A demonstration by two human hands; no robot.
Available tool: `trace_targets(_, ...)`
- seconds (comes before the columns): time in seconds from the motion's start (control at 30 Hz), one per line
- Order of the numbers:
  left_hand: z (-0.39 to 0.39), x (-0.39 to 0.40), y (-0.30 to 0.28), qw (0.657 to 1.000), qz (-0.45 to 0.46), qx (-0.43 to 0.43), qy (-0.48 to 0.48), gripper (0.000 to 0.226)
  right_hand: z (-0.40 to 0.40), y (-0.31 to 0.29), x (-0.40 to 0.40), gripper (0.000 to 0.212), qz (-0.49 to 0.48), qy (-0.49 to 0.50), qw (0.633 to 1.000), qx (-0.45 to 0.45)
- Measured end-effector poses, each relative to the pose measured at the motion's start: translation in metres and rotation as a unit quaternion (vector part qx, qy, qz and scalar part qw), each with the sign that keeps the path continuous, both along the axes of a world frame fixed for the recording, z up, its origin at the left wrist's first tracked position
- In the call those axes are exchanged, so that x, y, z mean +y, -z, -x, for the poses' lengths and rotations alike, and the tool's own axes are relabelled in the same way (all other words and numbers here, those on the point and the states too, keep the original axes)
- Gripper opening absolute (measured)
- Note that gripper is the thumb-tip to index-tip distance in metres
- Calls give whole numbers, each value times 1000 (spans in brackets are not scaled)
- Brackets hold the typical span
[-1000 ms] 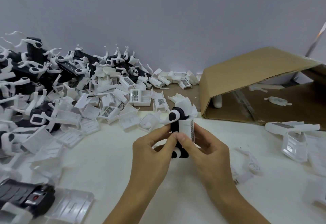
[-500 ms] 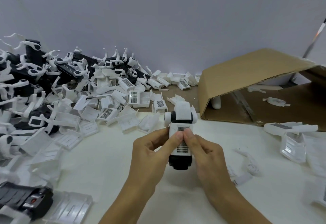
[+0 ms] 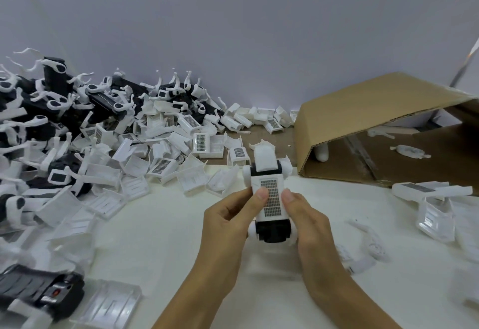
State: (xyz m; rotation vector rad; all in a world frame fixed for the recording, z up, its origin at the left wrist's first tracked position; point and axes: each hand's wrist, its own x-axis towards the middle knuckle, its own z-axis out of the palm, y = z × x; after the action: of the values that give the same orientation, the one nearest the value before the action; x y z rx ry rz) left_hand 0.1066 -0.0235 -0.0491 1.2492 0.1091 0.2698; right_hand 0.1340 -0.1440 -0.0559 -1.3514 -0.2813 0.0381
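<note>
Plastic, hard and probably light: the black body (image 3: 273,231) with its white cover (image 3: 271,200) is held just over the table (image 3: 155,230), between the pile (image 3: 160,147) and the box (image 3: 363,111). Left hand (image 3: 225,227) and right hand (image 3: 309,227) curl round its sides, both thumbs pressing the cover's gridded face. Its smooth shell may slip and thin tabs look snappable, so grip the flanks, not the raised flap

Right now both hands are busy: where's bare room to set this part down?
Set the part on bare tabletop left of the left hand, short of the white parts pile. Right of the right hand, loose pieces crowd.
</note>
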Motion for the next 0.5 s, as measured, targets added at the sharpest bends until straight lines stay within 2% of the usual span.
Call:
trace_targets(0.07, -1, 4, 1, 1000, 19, -1, -10, 37, 0, 1, 1, 25, 19, 7, 1000, -22)
trace_targets(0.2, -3, 9, 3, 1000, -13, -22, -5, 30, 3, -5, -2, 31, 62, 33, 996, -60)
trace_targets(0.3, -6, 10, 6, 996, -84, -32, -22, 26, 7, -16, -15, 45, 64, 28, 998, -4)
trace_targets(0.37, -7, 9, 7, 992, -115, -20, -38, 35, 9, -29, -27, 57, 76, 56, 994, 55)
trace_targets(0.5, -13, 13, 12, 996, -70, 14, -62, 44, 11, -57, -55, 60, 101, 82, 978, 161)
